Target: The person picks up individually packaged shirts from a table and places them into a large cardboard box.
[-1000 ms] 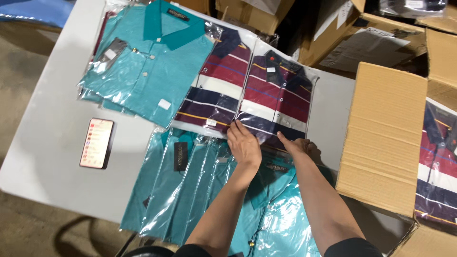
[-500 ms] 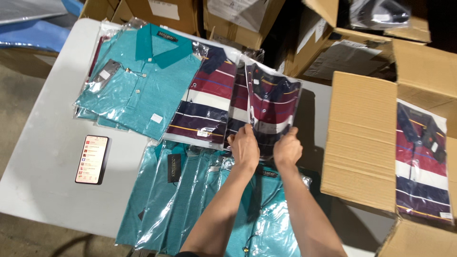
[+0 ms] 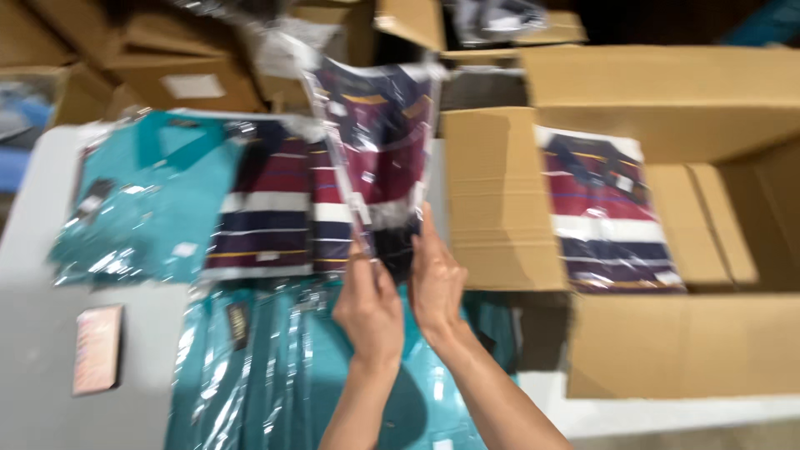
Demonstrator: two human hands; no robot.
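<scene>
Grey table (image 3: 33,333) | cardboard boxes (image 3: 667,83) | hands lifting bagged striped shirt (image 3: 375,142)

A packing or stockroom: open cardboard boxes (image 3: 667,208) crowd round a grey table (image 3: 33,333) spread with plastic-bagged shirts (image 3: 150,208).

Both hands hold a bagged maroon-and-navy striped shirt (image 3: 375,158) upright above the desk (image 3: 33,350), the left hand (image 3: 371,308) and the right hand (image 3: 436,283) side by side, gripping its lower edge. Beneath it another bagged striped shirt (image 3: 267,208) lies flat beside a bagged teal shirt (image 3: 150,200), a row of bagged teal shirts (image 3: 267,367) lies nearer the person, and a small reddish phone (image 3: 97,348) rests at the desk's left. To the right stands an open cardboard box (image 3: 683,342) with one more striped shirt (image 3: 604,208) lying inside; the whole view is blurred.
</scene>
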